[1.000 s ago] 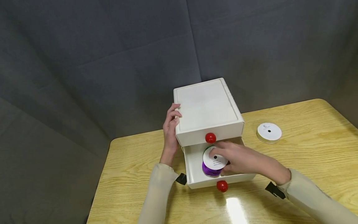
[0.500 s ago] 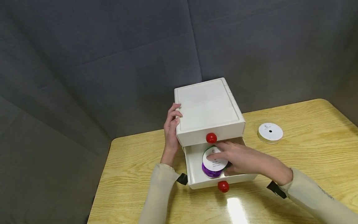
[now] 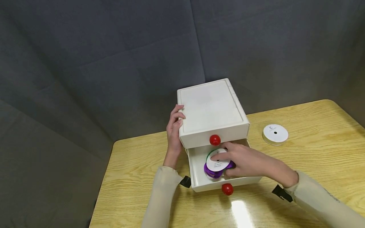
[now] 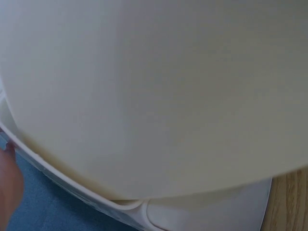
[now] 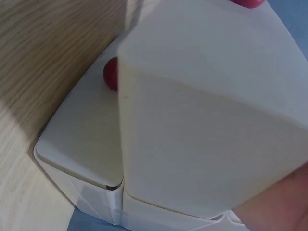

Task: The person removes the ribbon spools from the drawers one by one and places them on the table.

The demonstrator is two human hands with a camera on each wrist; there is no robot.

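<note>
A white two-drawer box (image 3: 211, 107) with red knobs stands on the table, its lower drawer (image 3: 196, 177) pulled out. My left hand (image 3: 174, 129) holds the box's left side, fingertips over the top edge. In the left wrist view, part of that hand (image 4: 8, 185) shows at the left border. My right hand (image 3: 242, 158) reaches into the lower drawer and grips a ribbon spool (image 3: 217, 165) with a white printed face and green edge, index finger across the face. Purple ribbon (image 3: 212, 173) shows beneath it. The right wrist view catches the hand (image 5: 284, 202) beside white panels.
Another white-faced ribbon spool (image 3: 275, 133) lies flat on the wooden table (image 3: 137, 177), right of the box. The upper drawer's red knob (image 3: 215, 140) hangs just above the right fingers. A dark grey curtain (image 3: 128, 63) stands behind the table.
The white-faced spool has shifted slightly up and left in the drawer, and more purple ribbon shows at its right. The left hand has stayed on the box.
</note>
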